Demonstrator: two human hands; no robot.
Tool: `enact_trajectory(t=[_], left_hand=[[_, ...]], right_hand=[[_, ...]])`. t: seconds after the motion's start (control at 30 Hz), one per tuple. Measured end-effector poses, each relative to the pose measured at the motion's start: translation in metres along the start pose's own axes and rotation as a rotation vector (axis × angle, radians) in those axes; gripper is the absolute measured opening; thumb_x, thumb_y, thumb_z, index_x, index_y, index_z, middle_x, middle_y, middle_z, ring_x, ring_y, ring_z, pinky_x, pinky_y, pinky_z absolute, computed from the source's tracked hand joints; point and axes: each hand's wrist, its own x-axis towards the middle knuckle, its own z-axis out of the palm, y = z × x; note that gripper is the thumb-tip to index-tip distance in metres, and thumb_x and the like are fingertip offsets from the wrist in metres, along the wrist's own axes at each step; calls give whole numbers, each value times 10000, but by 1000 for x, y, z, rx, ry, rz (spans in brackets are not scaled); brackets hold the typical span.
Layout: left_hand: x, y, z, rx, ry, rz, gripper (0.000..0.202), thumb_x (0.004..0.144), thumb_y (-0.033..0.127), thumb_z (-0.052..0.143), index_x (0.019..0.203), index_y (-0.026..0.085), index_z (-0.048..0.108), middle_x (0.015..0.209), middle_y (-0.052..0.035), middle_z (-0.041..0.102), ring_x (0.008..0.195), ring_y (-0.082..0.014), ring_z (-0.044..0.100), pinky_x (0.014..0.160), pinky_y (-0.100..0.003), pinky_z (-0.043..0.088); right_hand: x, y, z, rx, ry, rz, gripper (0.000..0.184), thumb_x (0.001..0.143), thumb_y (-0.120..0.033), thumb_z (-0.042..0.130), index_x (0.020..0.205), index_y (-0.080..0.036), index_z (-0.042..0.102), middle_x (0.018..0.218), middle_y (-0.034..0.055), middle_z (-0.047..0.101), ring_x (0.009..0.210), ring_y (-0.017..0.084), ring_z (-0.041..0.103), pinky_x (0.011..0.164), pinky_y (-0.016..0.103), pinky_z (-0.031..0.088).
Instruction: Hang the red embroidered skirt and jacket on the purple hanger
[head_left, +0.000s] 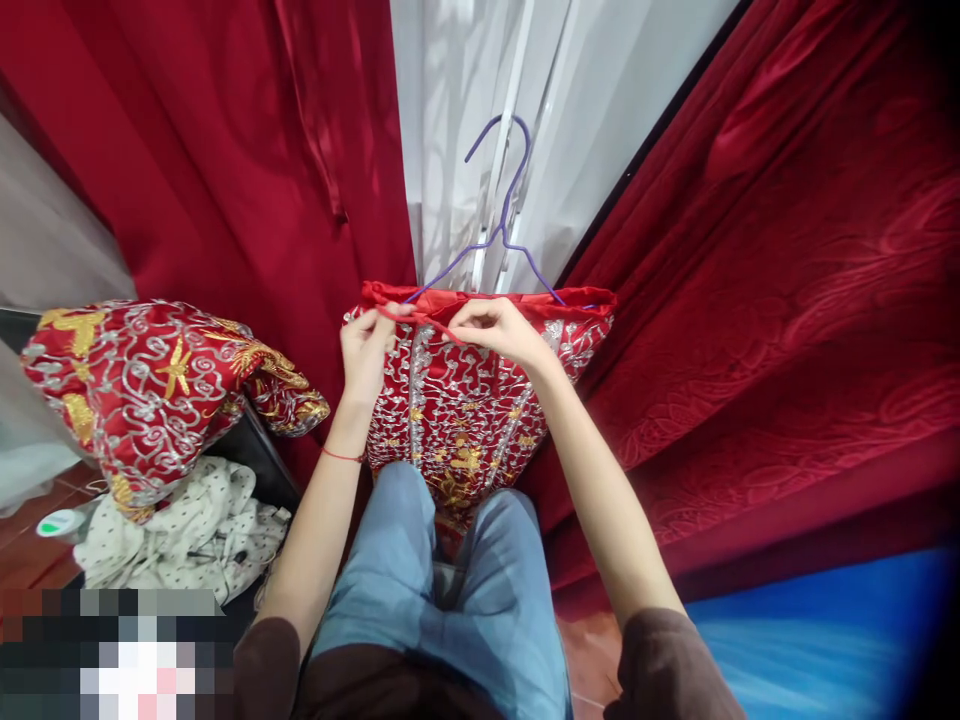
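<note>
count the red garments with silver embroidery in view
2: one embroidered garment on the purple hanger; the other garment lies at the left, by the spotted cloth. More could be hidden.

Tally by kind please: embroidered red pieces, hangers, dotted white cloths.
Embroidered red: 2 (front piece, left piece)
Hangers: 1 (purple hanger)
Dotted white: 1 (crumpled cloth)
Total: 4
</note>
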Motion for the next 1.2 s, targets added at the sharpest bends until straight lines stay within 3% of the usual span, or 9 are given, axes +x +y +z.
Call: enact_trajectory(t=[0.1, 0.23, 0.37, 0.5, 0.6, 0.77, 0.83, 0.93, 1.2], left_hand=[[-6, -2, 3, 4, -248, 13, 326, 789, 511, 720, 704, 200, 765, 592, 1, 581, 534, -88, 436, 538, -243, 335], [-10, 6, -3, 163, -409, 32, 238, 749, 440, 778, 782, 205, 798, 766, -27, 673, 591, -91, 477, 539, -246, 332], [-6, 14, -11, 226, -525, -52, 296, 682, 435, 826, 849, 192, 797, 838, -27, 678, 624, -93, 478, 584, -247, 367], [-2, 15, -14, 161, -582, -198, 413, 625, 455, 855, 918, 173, 787, 872, -35, 703, 739, -133, 558, 716, -274, 440], [-3, 11, -12, 62, -505, -290, 431, 636, 500, 836, 886, 155, 774, 756, -17, 680, 727, -137, 566, 729, -276, 451], [-5, 1, -11, 58, -432, -299, 405, 740, 564, 733, 733, 161, 697, 580, 31, 536, 488, -60, 377, 484, -226, 299], [-4, -1, -11, 38, -406, -245, 400, 787, 569, 686, 745, 173, 646, 593, 26, 545, 453, -53, 360, 449, -223, 259], [0, 0, -13, 60, -256, -120, 351, 875, 553, 592, 843, 203, 581, 588, 32, 549, 451, -67, 430, 447, -209, 269], [10, 8, -25, 599, -52, 214, 234, 976, 418, 480, 935, 208, 575, 654, 22, 641, 562, -98, 582, 596, -205, 397]], right_hand=[[-1, 4, 2, 183, -8, 5, 381, 839, -539, 641, 820, -174, 751, 658, -12, 570, 594, 90, 425, 574, 254, 337], [-2, 10, 13, 181, 60, -76, 403, 870, -560, 613, 937, -198, 777, 715, -5, 573, 622, 96, 427, 578, 251, 354], [1, 11, 23, -57, -28, -258, 287, 901, -430, 636, 1072, -235, 760, 805, 10, 560, 742, 130, 503, 677, 280, 420], [2, 8, 28, -370, 7, -347, 235, 940, -358, 593, 1059, -236, 754, 868, 23, 547, 762, 136, 518, 661, 272, 413], [1, 3, 34, -530, 67, -352, 249, 969, -356, 539, 1050, -205, 720, 956, 45, 577, 764, 132, 532, 626, 253, 396], [-1, 3, 46, -586, 108, -255, 247, 1000, -335, 424, 998, -180, 617, 997, 66, 622, 769, 133, 553, 601, 232, 373], [-1, 7, 46, -522, 131, -228, 204, 981, -301, 426, 975, -180, 590, 969, 65, 627, 771, 137, 557, 650, 238, 400], [-1, 15, 41, -457, 195, -195, 171, 950, -270, 433, 970, -176, 574, 918, 59, 632, 753, 145, 558, 692, 254, 415], [-8, 14, 19, -594, 270, -100, 187, 957, -274, 427, 986, -186, 590, 933, 67, 664, 783, 170, 582, 703, 281, 413]])
